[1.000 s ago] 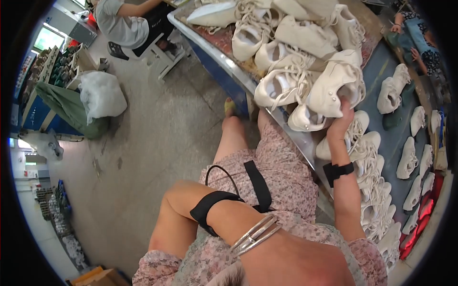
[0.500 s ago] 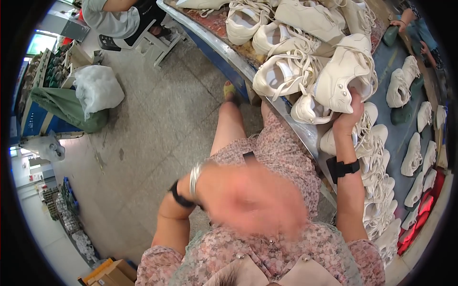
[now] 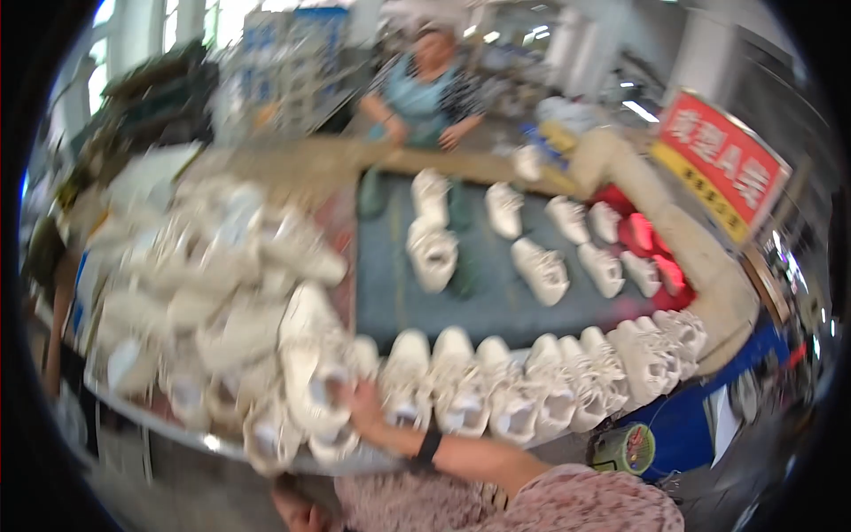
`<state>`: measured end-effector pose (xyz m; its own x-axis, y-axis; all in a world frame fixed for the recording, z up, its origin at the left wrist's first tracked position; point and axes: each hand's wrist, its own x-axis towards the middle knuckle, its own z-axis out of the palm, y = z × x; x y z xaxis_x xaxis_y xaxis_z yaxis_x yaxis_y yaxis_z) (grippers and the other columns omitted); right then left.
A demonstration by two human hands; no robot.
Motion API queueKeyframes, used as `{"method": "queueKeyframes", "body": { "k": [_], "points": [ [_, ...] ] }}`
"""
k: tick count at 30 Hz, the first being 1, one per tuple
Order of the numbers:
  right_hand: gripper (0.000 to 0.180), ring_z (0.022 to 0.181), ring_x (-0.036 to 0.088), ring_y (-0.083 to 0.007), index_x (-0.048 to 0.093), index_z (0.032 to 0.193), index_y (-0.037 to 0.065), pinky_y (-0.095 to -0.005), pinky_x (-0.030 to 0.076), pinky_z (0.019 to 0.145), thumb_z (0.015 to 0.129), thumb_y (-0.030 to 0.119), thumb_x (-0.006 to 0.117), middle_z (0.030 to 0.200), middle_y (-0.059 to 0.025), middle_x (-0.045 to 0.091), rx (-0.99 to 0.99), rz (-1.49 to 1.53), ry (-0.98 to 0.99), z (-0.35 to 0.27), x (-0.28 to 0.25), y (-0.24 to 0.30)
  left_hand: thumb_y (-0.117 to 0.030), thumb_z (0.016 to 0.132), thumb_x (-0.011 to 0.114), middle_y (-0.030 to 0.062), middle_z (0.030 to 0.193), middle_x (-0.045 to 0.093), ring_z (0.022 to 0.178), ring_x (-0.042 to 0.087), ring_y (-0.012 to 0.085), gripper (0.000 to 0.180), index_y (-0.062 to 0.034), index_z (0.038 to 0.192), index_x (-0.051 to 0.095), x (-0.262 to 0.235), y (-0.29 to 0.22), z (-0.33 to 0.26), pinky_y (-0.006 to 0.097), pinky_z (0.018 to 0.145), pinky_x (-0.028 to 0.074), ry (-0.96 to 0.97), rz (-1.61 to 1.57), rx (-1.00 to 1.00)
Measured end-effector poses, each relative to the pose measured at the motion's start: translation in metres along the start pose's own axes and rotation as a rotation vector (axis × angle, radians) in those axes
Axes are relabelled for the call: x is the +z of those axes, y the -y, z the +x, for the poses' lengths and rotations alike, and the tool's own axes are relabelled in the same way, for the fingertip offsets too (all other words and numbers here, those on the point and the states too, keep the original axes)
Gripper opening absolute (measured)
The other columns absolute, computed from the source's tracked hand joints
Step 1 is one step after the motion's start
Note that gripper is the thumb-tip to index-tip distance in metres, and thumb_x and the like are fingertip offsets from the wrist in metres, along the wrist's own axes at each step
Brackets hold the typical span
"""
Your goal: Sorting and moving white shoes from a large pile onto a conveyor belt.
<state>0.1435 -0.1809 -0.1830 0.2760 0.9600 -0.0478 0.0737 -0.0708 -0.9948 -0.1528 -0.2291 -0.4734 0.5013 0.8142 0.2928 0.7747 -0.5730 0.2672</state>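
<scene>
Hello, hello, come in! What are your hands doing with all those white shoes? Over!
Right hand gripping a white sneaker at the pile's edge. Left hand low, below the table rim, blurred, grip unclear. Row of sneakers alongside; picture blurry.

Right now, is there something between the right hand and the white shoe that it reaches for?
Nothing visible does. The right hand already rests against the white shoe at the near edge of the pile, with no other thing between them. The picture is blurred, so the exact grip is unclear.
</scene>
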Motion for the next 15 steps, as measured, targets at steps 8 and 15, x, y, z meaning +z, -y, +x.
{"method": "queueKeyframes", "body": {
  "k": [8,15],
  "points": [
    [0.040,0.085,0.063,-0.0345,0.058,0.113,0.004,-0.0370,0.046,0.076,0.087,0.034,0.053,0.093,-0.0207,0.065,-0.197,0.083,-0.089,0.010,-0.042,0.041,-0.044,0.084,0.055,0.0165,0.095,0.067,0.097,0.061,0.0318,0.043,-0.0060,0.095,0.070,-0.002,0.026,0.126,0.045,0.090,0.044,-0.074,-0.229,-0.136],
    [0.042,0.085,0.061,-0.0377,0.058,0.109,0.001,-0.0389,0.046,0.077,0.085,0.035,0.053,0.092,-0.0216,0.065,-0.217,0.085,-0.091,0.009,-0.033,0.030,-0.040,0.084,0.055,0.0190,0.092,0.068,0.092,0.063,0.0332,0.041,-0.0046,0.096,0.070,-0.024,-0.002,0.067,0.043,0.085,0.046,-0.042,-0.414,-0.502]
  ]
}}
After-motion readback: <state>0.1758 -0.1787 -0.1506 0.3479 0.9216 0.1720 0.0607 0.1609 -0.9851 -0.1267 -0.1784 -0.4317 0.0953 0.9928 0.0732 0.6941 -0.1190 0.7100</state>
